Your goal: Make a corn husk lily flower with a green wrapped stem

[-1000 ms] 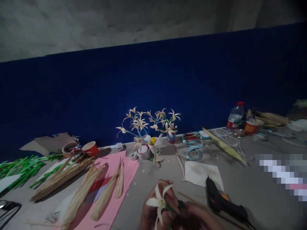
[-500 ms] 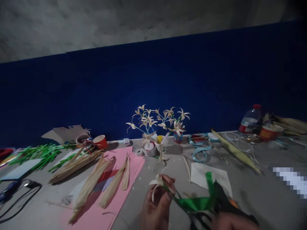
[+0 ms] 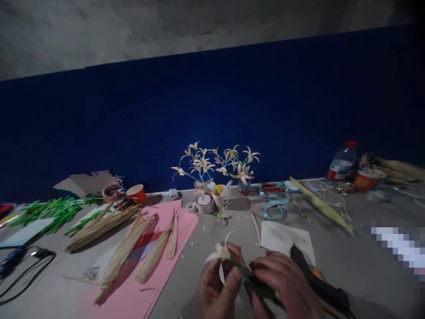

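My left hand (image 3: 221,283) is closed around the green stem of a handmade white flower (image 3: 222,254), its petals curling up and down beside my thumb. Close on its right, my right hand (image 3: 282,281) pinches green ribbon (image 3: 262,288) against that stem, fingers bent. Much of the ribbon is covered by the fingers. A black tool, shaped like a glue gun (image 3: 318,283), lies just beyond my right hand with a bit of orange beside it.
Dried corn husks (image 3: 124,257) lie on pink paper (image 3: 175,239) at left, near green pipe cleaners (image 3: 49,215). Finished flowers (image 3: 201,166) stand in small cups at the back. White paper (image 3: 287,239), blue ribbon (image 3: 274,210) and a bottle (image 3: 341,164) are on the right.
My right hand has come in from the lower right to the stem by my left hand. The upright end of green ribbon is folded down, and the dark scissors loops no longer show.
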Motion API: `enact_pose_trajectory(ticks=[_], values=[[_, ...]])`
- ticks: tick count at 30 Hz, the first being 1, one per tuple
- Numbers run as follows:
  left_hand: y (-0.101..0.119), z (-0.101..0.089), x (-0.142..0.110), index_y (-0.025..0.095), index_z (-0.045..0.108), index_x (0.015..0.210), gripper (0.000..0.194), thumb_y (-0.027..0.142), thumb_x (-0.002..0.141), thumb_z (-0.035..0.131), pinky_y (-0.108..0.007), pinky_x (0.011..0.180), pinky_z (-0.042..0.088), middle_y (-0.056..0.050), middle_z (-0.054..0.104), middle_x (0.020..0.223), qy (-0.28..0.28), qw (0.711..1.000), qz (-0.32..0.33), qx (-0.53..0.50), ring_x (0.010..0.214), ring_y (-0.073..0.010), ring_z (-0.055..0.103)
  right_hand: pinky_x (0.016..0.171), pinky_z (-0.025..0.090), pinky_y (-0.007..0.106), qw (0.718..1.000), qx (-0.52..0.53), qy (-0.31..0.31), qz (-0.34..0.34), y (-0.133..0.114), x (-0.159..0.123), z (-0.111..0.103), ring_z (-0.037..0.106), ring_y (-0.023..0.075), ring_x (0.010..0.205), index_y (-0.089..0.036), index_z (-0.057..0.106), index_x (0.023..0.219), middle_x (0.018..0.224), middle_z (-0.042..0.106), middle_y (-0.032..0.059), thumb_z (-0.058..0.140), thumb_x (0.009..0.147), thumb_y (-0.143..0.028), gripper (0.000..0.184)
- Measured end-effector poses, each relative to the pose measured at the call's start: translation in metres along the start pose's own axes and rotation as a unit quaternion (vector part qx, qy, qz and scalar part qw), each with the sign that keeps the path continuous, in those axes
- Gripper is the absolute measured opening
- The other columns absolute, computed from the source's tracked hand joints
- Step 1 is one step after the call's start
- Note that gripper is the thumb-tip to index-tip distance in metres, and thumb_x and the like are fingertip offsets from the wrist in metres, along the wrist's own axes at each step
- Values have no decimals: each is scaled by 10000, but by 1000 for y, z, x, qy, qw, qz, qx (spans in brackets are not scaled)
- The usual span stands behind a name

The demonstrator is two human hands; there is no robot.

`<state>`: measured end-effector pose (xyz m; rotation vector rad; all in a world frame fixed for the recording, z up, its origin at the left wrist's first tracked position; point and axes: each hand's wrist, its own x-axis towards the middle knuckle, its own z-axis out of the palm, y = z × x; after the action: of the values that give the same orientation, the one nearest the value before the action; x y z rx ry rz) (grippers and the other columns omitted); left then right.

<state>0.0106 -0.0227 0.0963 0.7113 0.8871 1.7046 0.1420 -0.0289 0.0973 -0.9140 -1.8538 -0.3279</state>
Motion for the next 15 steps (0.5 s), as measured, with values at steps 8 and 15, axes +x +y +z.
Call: enact_pose_trajectory(ticks=[8, 15], values=[[-2, -1, -5, 200, 778, 678, 354, 489, 505, 888, -266, 820, 537, -85, 799, 831, 62, 995, -11, 79, 899, -262, 721, 872, 563, 365, 999, 20, -1, -28, 1, 4, -1, 726, 194, 793, -180, 602, 936, 787, 758, 53, 631, 770, -52, 212], [-2, 1, -7, 219, 758, 652, 385, 563, 510, 856, -323, 809, 563, -78, 798, 822, 78, 993, 23, 81, 843, -263, 726, 923, 539, 348, 990, 129, -37, 49, -3, 7, -1, 700, 148, 708, -229, 533, 905, 716, 696, -21, 563, 768, -4, 265]])
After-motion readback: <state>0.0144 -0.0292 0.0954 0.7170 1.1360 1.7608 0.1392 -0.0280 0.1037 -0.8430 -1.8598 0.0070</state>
